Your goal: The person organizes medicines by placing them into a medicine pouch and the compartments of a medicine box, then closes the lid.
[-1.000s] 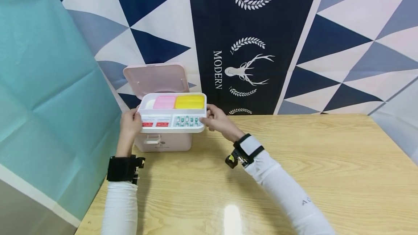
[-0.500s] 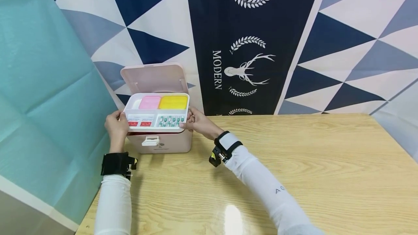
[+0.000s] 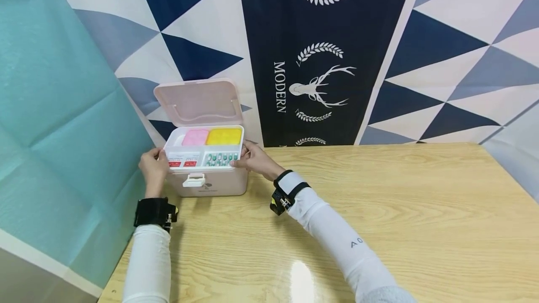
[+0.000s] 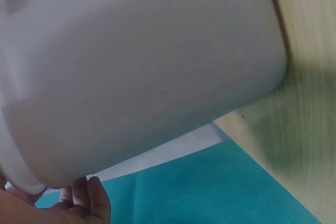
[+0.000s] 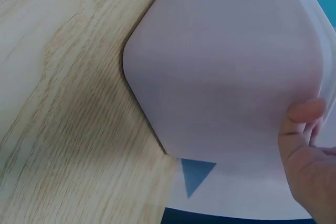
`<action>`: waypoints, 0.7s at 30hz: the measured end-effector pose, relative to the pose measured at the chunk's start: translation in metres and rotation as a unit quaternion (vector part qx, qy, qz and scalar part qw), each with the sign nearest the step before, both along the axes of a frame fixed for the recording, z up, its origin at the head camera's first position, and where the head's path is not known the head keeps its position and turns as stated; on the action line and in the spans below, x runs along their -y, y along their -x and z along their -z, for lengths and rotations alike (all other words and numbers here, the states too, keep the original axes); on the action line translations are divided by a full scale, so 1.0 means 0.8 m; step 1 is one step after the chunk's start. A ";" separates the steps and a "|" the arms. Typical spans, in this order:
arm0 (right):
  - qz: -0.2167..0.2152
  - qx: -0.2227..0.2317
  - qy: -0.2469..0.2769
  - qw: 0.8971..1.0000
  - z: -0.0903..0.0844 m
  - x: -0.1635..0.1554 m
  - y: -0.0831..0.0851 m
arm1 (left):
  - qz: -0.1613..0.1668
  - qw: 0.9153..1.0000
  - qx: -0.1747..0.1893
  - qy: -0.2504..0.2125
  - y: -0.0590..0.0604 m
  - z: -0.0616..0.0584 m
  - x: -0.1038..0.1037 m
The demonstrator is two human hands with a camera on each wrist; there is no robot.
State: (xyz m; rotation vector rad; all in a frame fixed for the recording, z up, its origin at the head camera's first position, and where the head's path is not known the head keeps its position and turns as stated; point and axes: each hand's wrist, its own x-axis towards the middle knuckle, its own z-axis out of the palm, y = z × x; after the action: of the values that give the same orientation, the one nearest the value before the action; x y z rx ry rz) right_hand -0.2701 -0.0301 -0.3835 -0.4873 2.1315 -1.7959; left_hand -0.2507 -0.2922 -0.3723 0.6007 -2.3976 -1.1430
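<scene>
A white divided tray [image 3: 202,148] sits level in the top of a pale pink medicine box [image 3: 227,183]. My left hand [image 3: 154,167] pinches the tray's left edge, and my right hand [image 3: 258,160] grips its right edge with the thumb on top. In the tray lie a pink case [image 3: 195,137], a yellow case [image 3: 224,137], red-and-white packets [image 3: 183,160] and a blister pack of green-and-white capsules [image 3: 220,159]. From the left wrist, curled fingers [image 4: 97,198] show at the box rim. The right wrist view has fingers [image 5: 307,111] against the box's upper side.
The box's pink lid [image 3: 200,102] stands raised behind it, close to the patterned wall [image 3: 311,92]. A white latch [image 3: 194,180] sticks out at the box front. A teal sheet [image 3: 84,153] covers the left side; the wooden table [image 3: 379,209] stretches right.
Both hands have carried the tray left and then lowered it into the box's top. The gap between tray and box front has closed.
</scene>
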 end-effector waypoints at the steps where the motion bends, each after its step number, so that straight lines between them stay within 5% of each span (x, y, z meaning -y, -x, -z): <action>1: 0.003 -0.003 -0.002 1.000 0.000 0.001 0.000 | 0.000 1.000 0.001 0.004 0.000 0.002 0.001; 14: 0.059 -0.043 -0.097 0.993 0.000 0.016 -0.006 | 0.010 1.000 0.023 0.014 -0.004 0.012 0.003; 21: 0.077 -0.042 -0.096 0.992 0.003 0.018 -0.014 | 0.021 1.000 0.017 -0.006 -0.004 0.018 0.005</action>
State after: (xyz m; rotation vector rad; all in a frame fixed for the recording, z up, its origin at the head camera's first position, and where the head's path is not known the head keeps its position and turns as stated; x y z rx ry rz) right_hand -0.2593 -0.0446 -0.3855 -0.3641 2.4297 -1.6494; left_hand -0.2474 -0.2958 -0.3866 0.5805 -2.4446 -1.1733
